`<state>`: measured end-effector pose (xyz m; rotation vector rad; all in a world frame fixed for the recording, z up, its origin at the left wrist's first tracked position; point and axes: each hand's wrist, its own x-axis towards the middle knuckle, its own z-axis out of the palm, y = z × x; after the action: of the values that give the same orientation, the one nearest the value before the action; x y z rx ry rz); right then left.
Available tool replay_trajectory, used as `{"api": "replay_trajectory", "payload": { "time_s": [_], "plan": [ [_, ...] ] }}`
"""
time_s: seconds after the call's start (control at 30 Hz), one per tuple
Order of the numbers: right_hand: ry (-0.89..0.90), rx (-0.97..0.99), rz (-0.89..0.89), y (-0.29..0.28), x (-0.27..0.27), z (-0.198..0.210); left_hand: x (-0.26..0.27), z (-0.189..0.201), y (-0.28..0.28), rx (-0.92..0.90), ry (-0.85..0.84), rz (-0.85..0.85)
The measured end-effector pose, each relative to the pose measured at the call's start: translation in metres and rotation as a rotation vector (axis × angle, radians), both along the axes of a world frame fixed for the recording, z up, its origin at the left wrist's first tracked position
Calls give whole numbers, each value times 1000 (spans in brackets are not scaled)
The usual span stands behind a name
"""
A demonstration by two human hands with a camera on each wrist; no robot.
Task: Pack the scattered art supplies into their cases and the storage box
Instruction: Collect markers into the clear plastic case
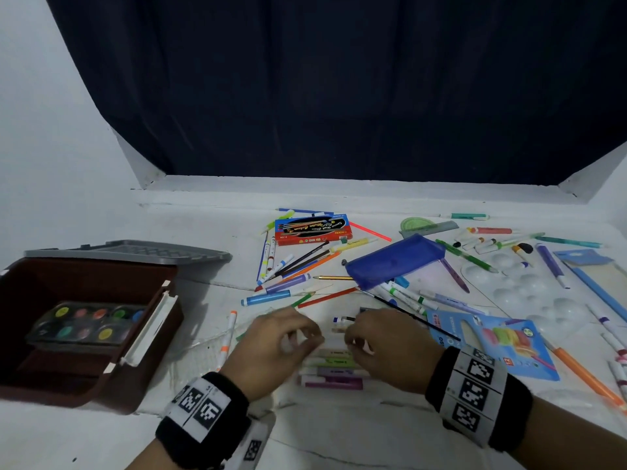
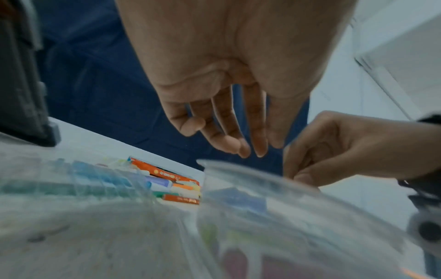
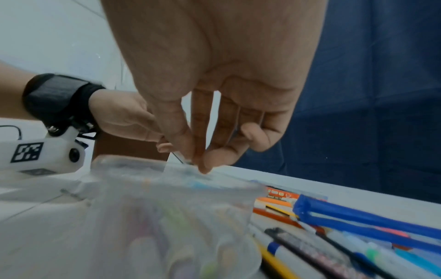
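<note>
A clear plastic pouch (image 1: 334, 368) with several pastel markers inside lies on the white table in front of me. My right hand (image 1: 353, 337) pinches the pouch's (image 3: 167, 207) top edge between thumb and forefinger, seen close in the right wrist view (image 3: 203, 162). My left hand (image 1: 305, 334) hovers at the pouch's left end. In the left wrist view its fingers (image 2: 238, 145) hang loosely just above the pouch's (image 2: 286, 207) rim and hold nothing. At the left stands the open brown storage box (image 1: 101, 262), with a watercolour palette (image 1: 88, 322) inside.
The box's grey lid (image 1: 135, 251) lies behind it. Beyond my hands sit a red pencil box (image 1: 312, 228), a blue zip case (image 1: 395, 261), a white mixing palette (image 1: 529, 286) and a blue card pack (image 1: 492, 340). Several loose pens and pencils (image 1: 291, 266) lie scattered around them.
</note>
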<state>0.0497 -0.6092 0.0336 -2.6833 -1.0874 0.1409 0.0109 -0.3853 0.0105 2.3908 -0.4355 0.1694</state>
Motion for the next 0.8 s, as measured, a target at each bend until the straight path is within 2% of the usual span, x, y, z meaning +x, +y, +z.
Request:
{"api": "replay_trajectory", "payload": {
  "time_s": [0.07, 0.17, 0.3, 0.4, 0.6, 0.8],
  "plan": [
    [-17, 34, -6, 3, 14, 8, 11, 2, 14, -45, -33, 119],
    [-61, 64, 18, 11, 44, 13, 38, -7, 44, 62, -71, 280],
    [-54, 27, 89, 33, 89, 6, 74, -15, 67, 314, 113, 389],
    [8, -23, 141, 54, 116, -3, 90, -18, 69, 445, 242, 406],
    [61, -106, 197, 89, 150, -27, 108, -25, 74, 554, 337, 383],
    [-125, -194, 291, 104, 165, -42, 108, -24, 74, 524, 306, 415]
  ]
}}
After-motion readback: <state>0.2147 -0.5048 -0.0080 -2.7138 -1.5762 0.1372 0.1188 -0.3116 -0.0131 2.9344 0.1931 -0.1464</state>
